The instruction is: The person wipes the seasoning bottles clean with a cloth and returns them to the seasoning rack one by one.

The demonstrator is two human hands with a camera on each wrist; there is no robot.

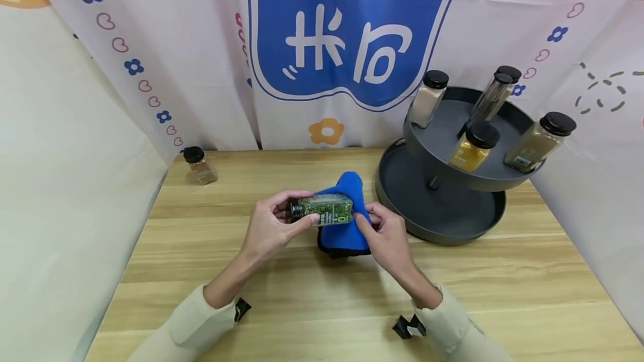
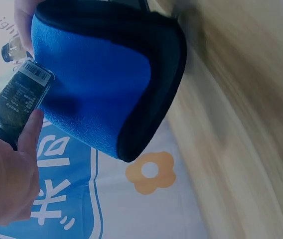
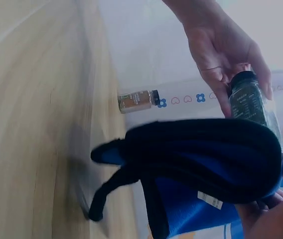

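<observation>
My left hand grips a clear spice jar of green dried herbs, lying sideways with its black lid toward the palm. The thumb presses along the label. At the jar's base, my right hand pinches a blue cloth with black edging, which drapes behind and below the jar. In the left wrist view the jar has its barcoded end against the cloth. The right wrist view shows the cloth's black border and straps; part of the jar is hidden behind it there.
A dark two-tier round rack stands at the right; its upper tier holds several black-lidded jars, among them a yellow spice jar. Another spice jar stands at the back left of the wooden table. A printed curtain hangs behind.
</observation>
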